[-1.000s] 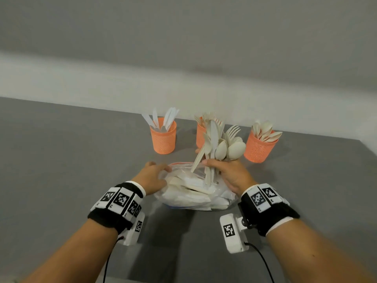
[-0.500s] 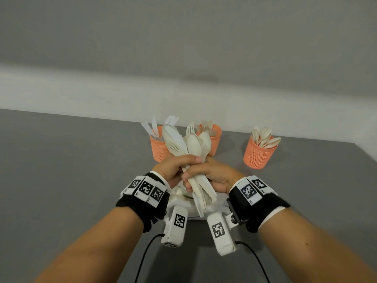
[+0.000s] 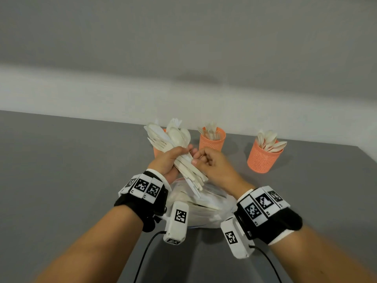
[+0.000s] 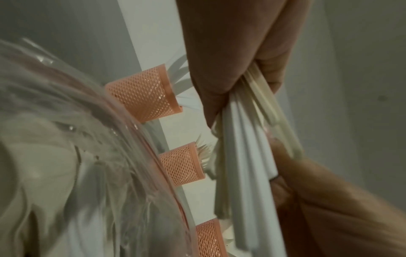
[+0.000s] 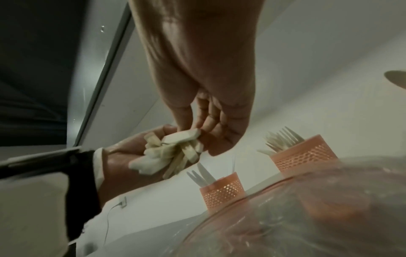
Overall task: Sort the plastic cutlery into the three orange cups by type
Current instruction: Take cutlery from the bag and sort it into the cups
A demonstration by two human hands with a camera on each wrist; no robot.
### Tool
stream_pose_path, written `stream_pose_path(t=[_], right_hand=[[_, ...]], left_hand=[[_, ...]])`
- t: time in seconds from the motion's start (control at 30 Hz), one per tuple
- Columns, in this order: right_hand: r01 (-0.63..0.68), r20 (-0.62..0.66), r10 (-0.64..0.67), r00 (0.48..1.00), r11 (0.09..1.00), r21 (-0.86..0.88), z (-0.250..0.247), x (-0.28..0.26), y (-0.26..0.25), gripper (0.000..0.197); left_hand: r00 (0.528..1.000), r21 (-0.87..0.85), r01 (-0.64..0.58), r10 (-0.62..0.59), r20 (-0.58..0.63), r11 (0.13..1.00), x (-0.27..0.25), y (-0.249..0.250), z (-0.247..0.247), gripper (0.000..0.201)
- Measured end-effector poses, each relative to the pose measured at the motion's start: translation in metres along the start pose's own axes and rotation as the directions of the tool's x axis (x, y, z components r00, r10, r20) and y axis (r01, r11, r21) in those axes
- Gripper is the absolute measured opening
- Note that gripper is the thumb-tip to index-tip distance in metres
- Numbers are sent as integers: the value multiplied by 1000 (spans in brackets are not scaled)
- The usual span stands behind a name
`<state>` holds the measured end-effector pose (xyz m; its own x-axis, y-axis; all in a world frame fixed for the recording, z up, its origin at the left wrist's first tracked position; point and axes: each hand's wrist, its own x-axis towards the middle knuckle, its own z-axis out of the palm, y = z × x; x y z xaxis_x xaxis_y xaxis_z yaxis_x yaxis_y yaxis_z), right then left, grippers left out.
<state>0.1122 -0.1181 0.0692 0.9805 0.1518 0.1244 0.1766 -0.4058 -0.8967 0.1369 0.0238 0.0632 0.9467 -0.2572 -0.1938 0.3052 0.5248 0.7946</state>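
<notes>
Bag (image 3: 206, 209) of clear film sits lowest centre, more cutlery inside. Above it, your left hand (image 3: 169, 162) grips a mixed cutlery bundle (image 3: 179, 152) by the handles; your right hand (image 3: 212, 164) pinches one handle. Pieces are light, stiff, slick: draw by the handle. Three orange mesh cups (image 3: 263, 158) stand behind, upper centre.

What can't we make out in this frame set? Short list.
- Left orange cup: head view, mostly hidden by the left hand and its cutlery bundle.
- Bundle count per type: pieces overlap in every view.
- Right hand: pinching a handle or only touching, unclear.
- Plastic bag contents: blurred, wrist cameras cover it.
</notes>
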Motion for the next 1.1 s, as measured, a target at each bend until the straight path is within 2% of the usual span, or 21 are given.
stream_pose_path(t=[0.1,0.2,0.3,0.4,0.43,0.53,0.67,0.73,0.8,0.87,0.93,1.03,1.1], right_hand=[[102,-38,-107,994,990,-98,1,4,-3,8],[227,-13,-238,971,938,-262,4,3,-6,10],[268,22,-274,961,918,-292,4,7,-9,14],[238,47,-233,971,944,-230,4,13,-12,14],[216,54,-209,976,956,-199,4,15,-13,11],[131,74,-123,990,985,-116,3,20,-14,2],[27,112,0,994,971,-238,1,23,-12,19],[-47,196,98,976,967,-250,-1,22,-13,33],[-140,275,176,945,979,-145,-3,20,-15,31],[-201,284,201,937,979,-29,-7,20,-15,25],[-203,247,200,948,979,-14,-12,21,-14,24],[-123,184,145,972,984,-128,-25,23,-10,27],[-108,195,139,971,981,-158,-36,23,-7,25]], left_hand=[[999,-11,22,-22,41,1000,2,0,-3,18],[998,-73,24,-20,63,997,4,1,-6,26],[996,-148,46,-34,83,988,6,2,-9,39],[994,-214,40,-17,107,976,10,0,-12,67],[993,-216,36,-10,121,976,11,1,-12,67],[993,-169,20,1,120,985,17,0,-12,50],[997,-122,-67,71,24,990,22,-3,-15,59],[996,-139,-88,91,17,986,24,-3,-18,58],[995,-171,-93,99,26,981,25,-3,-21,63],[995,-195,-83,92,39,977,26,-2,-22,71],[996,-201,-71,81,42,977,25,-2,-22,70],[996,-224,-66,77,43,972,25,1,-25,52],[996,-250,-56,72,57,967,24,3,-27,47]])
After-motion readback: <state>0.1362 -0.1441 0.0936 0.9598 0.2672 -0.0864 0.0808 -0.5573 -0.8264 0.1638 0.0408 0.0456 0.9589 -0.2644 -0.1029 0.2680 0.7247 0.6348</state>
